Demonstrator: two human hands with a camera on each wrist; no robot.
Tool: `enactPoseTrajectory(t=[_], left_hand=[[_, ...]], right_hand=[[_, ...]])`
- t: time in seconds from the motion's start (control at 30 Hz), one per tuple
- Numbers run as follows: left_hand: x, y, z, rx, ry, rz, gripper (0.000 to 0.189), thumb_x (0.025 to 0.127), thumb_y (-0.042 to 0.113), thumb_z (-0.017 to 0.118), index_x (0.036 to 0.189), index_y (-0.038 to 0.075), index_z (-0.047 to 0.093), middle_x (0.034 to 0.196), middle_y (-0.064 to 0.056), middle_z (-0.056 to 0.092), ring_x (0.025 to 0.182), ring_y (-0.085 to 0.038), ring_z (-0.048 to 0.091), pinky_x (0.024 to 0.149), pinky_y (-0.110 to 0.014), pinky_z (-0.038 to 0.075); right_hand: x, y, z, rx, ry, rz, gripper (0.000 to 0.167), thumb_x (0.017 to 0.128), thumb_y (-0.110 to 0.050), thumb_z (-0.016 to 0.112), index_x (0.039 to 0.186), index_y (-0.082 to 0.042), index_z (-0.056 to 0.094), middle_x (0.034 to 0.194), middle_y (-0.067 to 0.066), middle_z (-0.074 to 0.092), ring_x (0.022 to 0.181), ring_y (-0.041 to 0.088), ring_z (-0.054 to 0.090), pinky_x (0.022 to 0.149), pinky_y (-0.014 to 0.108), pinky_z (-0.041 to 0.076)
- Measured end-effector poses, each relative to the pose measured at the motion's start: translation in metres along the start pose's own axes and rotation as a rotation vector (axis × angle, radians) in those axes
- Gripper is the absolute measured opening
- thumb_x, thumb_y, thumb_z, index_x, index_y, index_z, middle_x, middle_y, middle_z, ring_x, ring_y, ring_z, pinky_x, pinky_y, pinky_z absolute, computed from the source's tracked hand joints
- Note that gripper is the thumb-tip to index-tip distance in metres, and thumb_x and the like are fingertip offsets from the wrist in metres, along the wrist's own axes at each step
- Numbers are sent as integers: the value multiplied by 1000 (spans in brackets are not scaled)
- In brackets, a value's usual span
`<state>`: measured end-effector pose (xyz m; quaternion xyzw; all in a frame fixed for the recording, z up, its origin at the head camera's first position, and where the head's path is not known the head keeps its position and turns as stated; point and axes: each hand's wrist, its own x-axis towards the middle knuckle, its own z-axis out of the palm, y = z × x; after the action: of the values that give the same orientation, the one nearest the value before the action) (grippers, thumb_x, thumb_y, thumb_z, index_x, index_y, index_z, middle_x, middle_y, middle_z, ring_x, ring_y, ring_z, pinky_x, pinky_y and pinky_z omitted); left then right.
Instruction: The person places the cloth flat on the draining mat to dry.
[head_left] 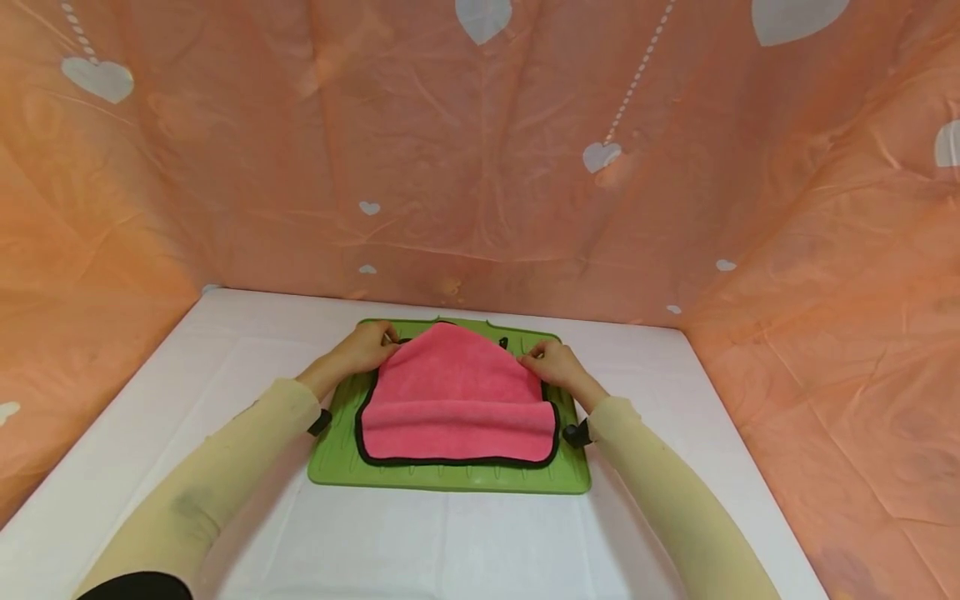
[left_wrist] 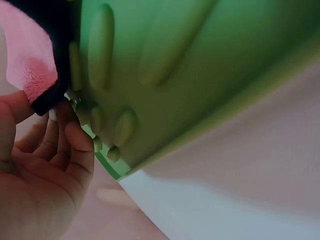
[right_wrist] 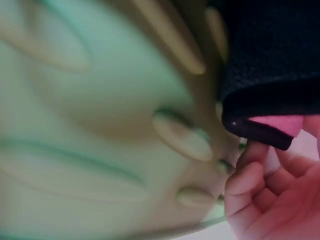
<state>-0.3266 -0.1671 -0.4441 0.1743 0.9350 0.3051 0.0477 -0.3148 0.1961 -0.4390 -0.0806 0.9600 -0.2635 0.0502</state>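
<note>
A pink cloth (head_left: pixel 465 367) with a black border lies over a green ridged board (head_left: pixel 450 477). A crease runs across its middle, and its far edge rises to a rounded peak between the hands. At the far left edge of the cloth, my left hand (head_left: pixel 366 346) pinches a corner between thumb and fingers. My right hand (head_left: pixel 557 365) pinches the opposite far corner. In the right wrist view, a dark side of the cloth (right_wrist: pixel 280 50) shows, with a bit of pink at the pinched corner.
The board rests on a white table (head_left: pixel 375 550). Orange sheeting with white hearts (head_left: pixel 480 192) encloses the back and both sides. A black strap (head_left: pixel 321 422) shows at the left wrist, with a black piece (head_left: pixel 577 433) at the right.
</note>
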Motion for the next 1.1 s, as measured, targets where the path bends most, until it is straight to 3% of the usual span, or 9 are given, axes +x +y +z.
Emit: enactPoseTrajectory(t=[0.27,0.4,0.57,0.73,0.93,1.1], left_hand=[[-5,6,-5,-92,83,12,25,104,11,61,122,-6,63,109,-25,71,99,-37,69,82,-47,55],[-8,7,-10,-133,152,38,24,103,8,61,125,-3,64,114,-25,69,99,-36,69,78,-42,55],[-11,6,-13,-168,193,62,27,104,6,57,130,-1,64,121,-23,69,89,-32,68,68,-36,53],[-13,3,-11,-119,202,88,34,102,1,56,135,-2,65,134,-27,63,93,-33,68,79,-42,53],[-11,1,-7,-61,186,152,38,99,-4,55,136,-9,63,137,-30,58,111,-42,64,95,-55,52],[-6,0,-8,-29,146,138,43,98,-2,56,140,-12,57,142,-33,53,121,-46,59,103,-57,47]], right_hand=[[-6,2,-5,161,81,-32,21,97,-17,68,107,-1,77,103,15,76,99,31,69,83,39,56],[-11,4,-9,246,133,-43,19,99,-15,68,111,-2,75,102,15,75,94,29,68,74,33,52],[-18,9,-12,303,171,-60,21,99,-10,67,118,-4,75,110,15,76,94,27,67,74,29,49],[-23,14,-10,332,134,-33,30,98,-3,64,127,-4,73,123,18,71,82,17,60,71,26,46],[-23,19,-7,321,92,0,36,98,-3,62,133,-5,71,103,19,71,65,12,51,64,25,41],[-18,20,-8,281,80,39,40,101,-13,61,140,-8,66,122,25,67,84,21,53,70,28,41]])
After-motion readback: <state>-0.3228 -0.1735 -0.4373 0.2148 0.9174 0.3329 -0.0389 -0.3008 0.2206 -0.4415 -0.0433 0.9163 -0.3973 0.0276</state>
